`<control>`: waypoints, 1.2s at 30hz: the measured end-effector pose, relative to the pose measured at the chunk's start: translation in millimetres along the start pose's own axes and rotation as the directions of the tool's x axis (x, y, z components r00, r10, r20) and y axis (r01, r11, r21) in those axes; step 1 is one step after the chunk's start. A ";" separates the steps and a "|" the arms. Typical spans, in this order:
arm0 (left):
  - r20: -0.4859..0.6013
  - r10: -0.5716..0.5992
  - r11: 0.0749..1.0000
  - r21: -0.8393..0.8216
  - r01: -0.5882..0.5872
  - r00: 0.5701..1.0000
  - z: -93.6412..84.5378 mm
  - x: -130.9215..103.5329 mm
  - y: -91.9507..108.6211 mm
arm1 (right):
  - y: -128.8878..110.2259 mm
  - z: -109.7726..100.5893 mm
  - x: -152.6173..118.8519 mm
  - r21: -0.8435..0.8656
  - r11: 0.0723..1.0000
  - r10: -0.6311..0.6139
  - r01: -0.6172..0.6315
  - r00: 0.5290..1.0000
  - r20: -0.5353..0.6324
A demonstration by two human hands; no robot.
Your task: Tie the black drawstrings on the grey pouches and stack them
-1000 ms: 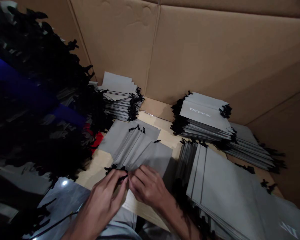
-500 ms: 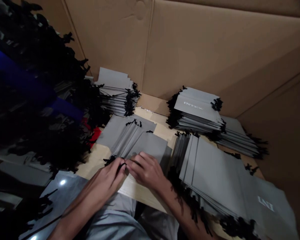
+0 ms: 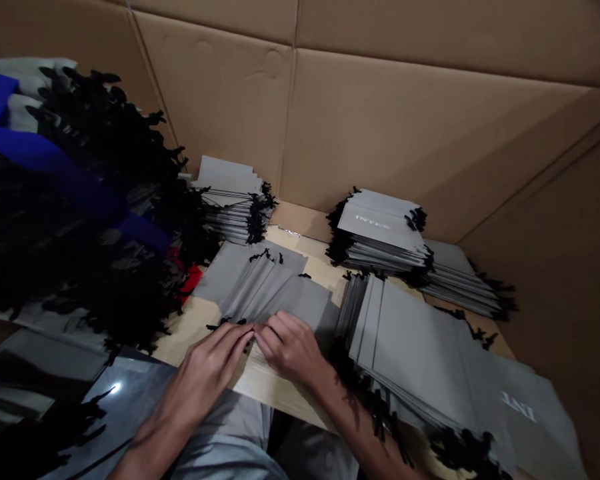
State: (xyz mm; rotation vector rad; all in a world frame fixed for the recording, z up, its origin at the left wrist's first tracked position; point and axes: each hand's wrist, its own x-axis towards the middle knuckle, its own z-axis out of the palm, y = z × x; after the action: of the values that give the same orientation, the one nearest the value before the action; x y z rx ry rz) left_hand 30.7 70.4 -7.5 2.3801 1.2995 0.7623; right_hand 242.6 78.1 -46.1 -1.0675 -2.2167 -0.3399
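Observation:
Both hands meet at the near edge of a fanned set of grey pouches on the wooden table. My left hand is pinched closed, its fingertips on a black cord end that barely shows. Touching it from the right, my right hand is also closed, fingers curled at the same spot; what it grips is too small to make out. Black knotted cords stick out from the pouches' far and near ends. A larger row of grey pouches leans to the right of my right hand.
A printed pouch stack stands at the back right, with another stack beside it. One more stack is at the back left. A tall heap with a blue strap fills the left. Cardboard walls rise behind.
The view has tilted up a little and shifted slightly right. Both hands stay together at the pouches' near edge; the black cord between the fingertips now shows less.

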 end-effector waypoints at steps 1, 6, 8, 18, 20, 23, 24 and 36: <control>0.010 -0.016 1.000 0.017 0.015 1.000 -0.3 1.0 1.4 | -0.1 -0.2 0.5 -0.003 1.000 -0.001 0.002 1.000 0.010; 0.100 -0.050 0.989 0.143 0.035 0.994 2.8 7.2 8.5 | 2.1 0.9 1.2 0.006 0.998 -0.067 0.066 0.997 0.047; 0.162 -0.048 0.981 0.193 0.016 0.986 3.7 9.7 10.4 | 3.3 1.5 1.0 0.011 0.996 -0.085 0.085 0.995 0.049; 0.322 -0.174 0.970 -0.106 0.218 0.931 -17.3 14.0 1.1 | 5.0 2.6 -1.1 0.030 0.996 -0.083 0.081 0.995 0.057; 0.291 -0.202 0.962 -0.122 0.246 0.935 -16.7 15.0 2.2 | 4.8 2.0 -0.5 0.023 0.999 -0.039 0.038 0.998 0.058; 0.254 -0.236 0.952 -0.131 0.275 0.938 -12.1 15.8 4.7 | 4.0 0.8 0.5 0.014 1.000 0.010 -0.011 0.997 0.071; 0.246 -0.242 0.952 -0.129 0.279 0.939 -10.5 15.6 5.3 | 3.6 0.5 0.6 0.012 1.000 0.012 -0.013 0.997 0.080; 0.322 -0.348 0.894 -0.167 0.415 0.881 -2.9 15.7 8.5 | 3.4 8.0 -9.7 0.034 0.998 -0.065 0.060 0.986 0.151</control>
State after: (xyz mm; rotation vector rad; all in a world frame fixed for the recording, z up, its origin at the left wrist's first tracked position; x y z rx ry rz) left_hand 41.7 79.2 3.9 1.8773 1.4085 0.4072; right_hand 246.2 78.3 -58.7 -1.0405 -2.3869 -0.2599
